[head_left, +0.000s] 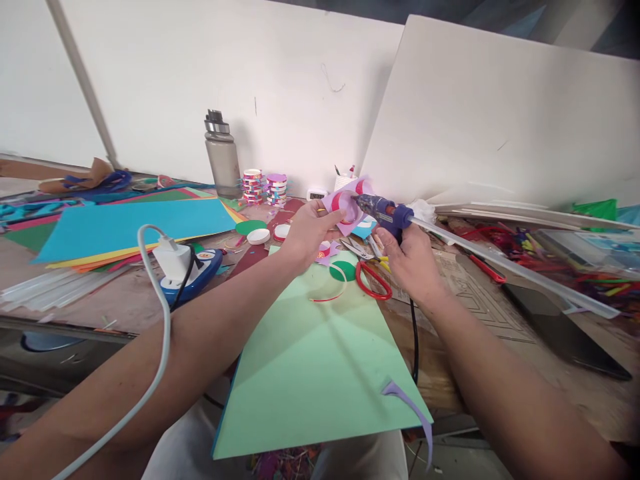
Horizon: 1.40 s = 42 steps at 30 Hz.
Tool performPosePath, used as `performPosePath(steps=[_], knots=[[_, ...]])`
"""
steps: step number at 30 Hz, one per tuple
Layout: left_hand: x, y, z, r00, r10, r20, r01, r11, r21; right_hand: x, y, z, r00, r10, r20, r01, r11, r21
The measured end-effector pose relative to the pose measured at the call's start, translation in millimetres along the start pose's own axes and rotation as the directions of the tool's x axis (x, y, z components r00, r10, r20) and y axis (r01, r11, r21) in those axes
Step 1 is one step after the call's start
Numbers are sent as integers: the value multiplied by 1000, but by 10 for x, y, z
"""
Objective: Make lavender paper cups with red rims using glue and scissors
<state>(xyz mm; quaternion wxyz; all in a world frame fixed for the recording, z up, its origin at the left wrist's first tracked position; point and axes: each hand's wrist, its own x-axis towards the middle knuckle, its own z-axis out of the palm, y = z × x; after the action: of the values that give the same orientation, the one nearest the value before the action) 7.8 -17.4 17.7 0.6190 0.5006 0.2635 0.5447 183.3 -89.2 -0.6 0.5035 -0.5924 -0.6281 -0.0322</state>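
Observation:
My left hand (313,230) pinches a piece of purple paper (363,187) with a pink-red ring on it, held up above the table. In my right hand (413,257) is a blue hot glue gun (383,210), its nozzle against or very near the purple paper; I cannot tell if they touch. A long clear glue stick (515,267) sticks out of the gun's back. Below the hands lies a light green sheet (320,360), with a thin curled strip (343,287) and a purple paper scrap (410,403) on it. Red-handled scissors (374,280) lie beside the sheet.
Coloured paper sheets (135,227), spare glue sticks (60,290) and a blue power strip (200,270) with a white cable are on the left. A bottle (223,160) and stacked paper-wrapped rings (253,187) stand at the back. A dark phone-like slab (565,330) lies right.

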Motion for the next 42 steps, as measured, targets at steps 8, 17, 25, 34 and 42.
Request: performPosePath(steps=[8,17,25,34,42], knots=[[0,-12,-5,999,51,-7,-51,999,-6,-14,-21,-2,1000,-12,-16,11,997,-71],[38,-74,-56,997,27,79,-25,999,-25,5,11,33,992,-126,-21,122,986,-112],[2,-79,-37,996,-18,88,20,999,-32,-13,-21,33,985,-173,-18,170,979,-117],[-5,-77,-26,996,39,78,-34,997,-69,-37,-38,29,983,-184,-21,179,974,-142],[-1,-96,-24,991,117,72,-113,992,-53,-64,-91,37,987,-157,-14,153,977,-150]])
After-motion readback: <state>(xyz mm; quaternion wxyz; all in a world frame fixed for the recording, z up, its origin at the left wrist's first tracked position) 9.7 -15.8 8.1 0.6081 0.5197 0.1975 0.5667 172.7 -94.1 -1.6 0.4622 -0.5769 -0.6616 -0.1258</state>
